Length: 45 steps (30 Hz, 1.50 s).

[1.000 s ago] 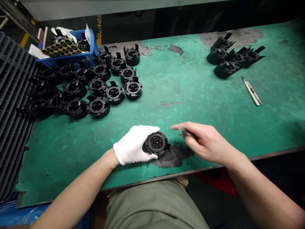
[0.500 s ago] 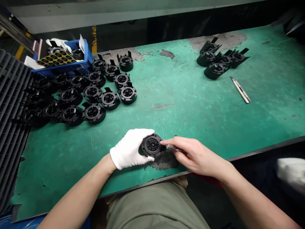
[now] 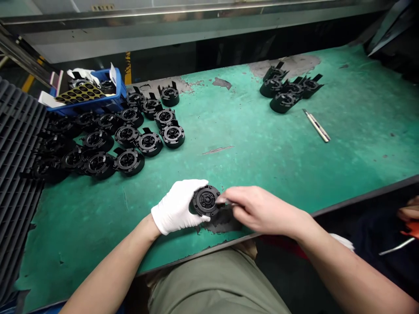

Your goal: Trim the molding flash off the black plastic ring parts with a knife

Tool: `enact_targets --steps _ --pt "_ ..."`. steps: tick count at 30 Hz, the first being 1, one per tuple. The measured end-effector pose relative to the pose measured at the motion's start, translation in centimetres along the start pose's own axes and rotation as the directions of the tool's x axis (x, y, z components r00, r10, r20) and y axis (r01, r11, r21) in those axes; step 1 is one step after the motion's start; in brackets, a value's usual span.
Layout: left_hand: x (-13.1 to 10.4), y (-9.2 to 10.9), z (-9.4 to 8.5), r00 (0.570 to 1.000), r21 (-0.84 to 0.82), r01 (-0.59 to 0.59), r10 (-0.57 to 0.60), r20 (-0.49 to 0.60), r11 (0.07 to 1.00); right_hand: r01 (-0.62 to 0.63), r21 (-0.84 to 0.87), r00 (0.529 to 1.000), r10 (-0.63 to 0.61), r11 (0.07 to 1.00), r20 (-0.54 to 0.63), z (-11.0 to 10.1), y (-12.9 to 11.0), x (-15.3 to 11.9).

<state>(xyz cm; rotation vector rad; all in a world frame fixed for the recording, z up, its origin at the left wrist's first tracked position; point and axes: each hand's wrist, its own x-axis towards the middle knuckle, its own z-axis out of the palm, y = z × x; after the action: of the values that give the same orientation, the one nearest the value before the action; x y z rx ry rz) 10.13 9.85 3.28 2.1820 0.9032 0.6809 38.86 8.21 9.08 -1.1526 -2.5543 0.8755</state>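
Note:
A round black plastic part (image 3: 206, 199) rests near the front edge of the green table, its ribbed face up. My left hand (image 3: 178, 207), in a white glove, is wrapped round its left side. Bare and ungloved, my right hand (image 3: 258, 209) is at the part's right side, its fingers pressed together at the rim. Something thin and small shows between those fingers, too blurred to make out.
Many similar black parts (image 3: 129, 160) stand at the left beside a blue bin (image 3: 94, 104) holding a gold-and-black sticker sheet. Several more (image 3: 283, 101) stand back right, near a cutter knife (image 3: 317, 125). Another person's hand (image 3: 409, 213) shows at the right edge.
My right hand has moved slightly left and its forefinger is now bent in. The view has tilted up a little. Another person's hand with an orange object has appeared at the right.

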Motion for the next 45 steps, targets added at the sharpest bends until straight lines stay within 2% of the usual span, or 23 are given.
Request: enact_targets --steps 2,5,6,7,9,11,13,15,16,17,19,21,22,24,27,28,30,32,33,36,38,40,45 --pt "0.1 0.1 0.0 1.000 -0.001 0.009 -0.010 -0.001 1.000 -0.010 -0.029 1.000 0.010 1.000 0.000 0.3 -0.1 -0.2" --pt "0.1 0.2 -0.1 1.000 -0.010 -0.007 0.007 0.000 1.000 -0.117 -0.107 0.955 0.082 0.987 -0.284 0.4 0.0 -0.5" --pt "0.2 0.3 -0.1 1.000 -0.011 -0.009 0.009 0.002 1.000 -0.128 -0.099 0.943 0.091 0.987 -0.321 0.3 0.0 -0.6" --pt "0.2 0.3 -0.1 1.000 -0.010 -0.005 0.005 0.007 1.000 -0.116 -0.076 0.953 0.090 0.990 -0.289 0.3 -0.1 -0.6" --pt "0.3 0.4 -0.1 1.000 -0.004 0.015 -0.015 0.017 1.000 -0.061 -0.025 0.995 0.059 0.998 -0.086 0.4 -0.4 -0.5" --pt "0.3 0.4 -0.2 1.000 -0.003 0.020 -0.020 0.017 1.000 -0.038 -0.047 0.999 0.039 0.998 0.028 0.4 -0.6 -0.3" --pt "0.3 0.5 -0.2 1.000 -0.008 -0.001 0.001 0.011 1.000 -0.086 -0.136 0.991 0.071 0.987 -0.111 0.3 -0.4 -0.1" --pt "0.3 0.5 -0.3 1.000 -0.013 -0.017 0.017 0.004 1.000 -0.151 -0.168 0.945 0.093 0.974 -0.313 0.1 -0.2 0.0" --pt "0.3 0.5 -0.3 1.000 -0.014 -0.016 0.016 0.005 1.000 -0.159 -0.153 0.930 0.096 0.975 -0.355 0.0 -0.2 -0.1" --pt "0.3 0.5 -0.3 1.000 -0.014 -0.009 0.009 0.009 1.000 -0.141 -0.130 0.937 0.090 0.981 -0.337 -0.1 -0.3 -0.1" --pt "0.3 0.6 -0.3 1.000 -0.014 0.014 -0.013 0.019 1.000 -0.074 -0.105 0.982 0.054 0.992 -0.179 0.1 -0.7 -0.2" --pt "0.4 0.6 -0.3 1.000 -0.016 0.021 -0.021 0.017 1.000 -0.030 -0.155 0.999 0.027 0.987 -0.018 0.5 -1.1 -0.3" --pt "0.4 0.6 -0.2 1.000 -0.015 0.020 -0.020 0.010 1.000 -0.030 -0.208 1.000 0.030 0.978 0.000 0.7 -1.2 -0.3" --pt "0.3 0.5 -0.2 1.000 -0.016 0.013 -0.013 0.001 1.000 -0.068 -0.304 0.993 0.036 0.950 -0.112 0.9 -1.2 -0.4" --pt "0.3 0.3 -0.1 1.000 -0.026 0.020 -0.020 0.016 0.999 -0.100 -0.273 0.958 0.019 0.957 -0.287 0.7 -1.1 -0.5" --pt "0.3 0.3 -0.1 0.999 -0.027 0.028 -0.027 0.021 0.999 -0.082 -0.245 0.965 0.015 0.966 -0.262 0.6 -1.1 -0.5" --pt "0.3 0.3 -0.1 0.999 -0.021 0.037 -0.036 0.021 0.999 -0.038 -0.237 0.994 0.013 0.971 -0.105 0.5 -1.3 -0.5" --pt "0.3 0.4 -0.1 0.999 -0.013 0.031 -0.030 0.015 0.999 -0.032 -0.313 0.999 0.035 0.949 0.006 0.6 -1.5 -0.3" --pt "0.3 0.4 -0.1 1.000 -0.012 0.022 -0.022 0.012 1.000 -0.050 -0.362 0.999 0.051 0.931 -0.009 0.6 -1.5 -0.2" --pt "0.2 0.3 -0.1 1.000 -0.011 0.008 -0.008 0.012 1.000 -0.125 -0.414 0.979 0.043 0.902 -0.201 0.3 -1.3 -0.1" --pt "0.2 0.0 -0.1 1.000 -0.002 0.010 -0.010 0.014 1.000 -0.122 -0.358 0.968 0.032 0.926 -0.248 0.2 -1.0 -0.2" --pt "0.1 -0.2 0.0 1.000 0.008 0.004 -0.004 0.006 1.000 -0.108 -0.279 0.973 0.045 0.954 -0.225 0.3 -0.8 -0.3" --pt "-1.1 0.1 0.3 0.999 0.038 0.029 -0.028 -0.035 0.999 -0.208 -0.058 0.931 0.179 0.976 -0.318 1.4 -1.1 -0.7"
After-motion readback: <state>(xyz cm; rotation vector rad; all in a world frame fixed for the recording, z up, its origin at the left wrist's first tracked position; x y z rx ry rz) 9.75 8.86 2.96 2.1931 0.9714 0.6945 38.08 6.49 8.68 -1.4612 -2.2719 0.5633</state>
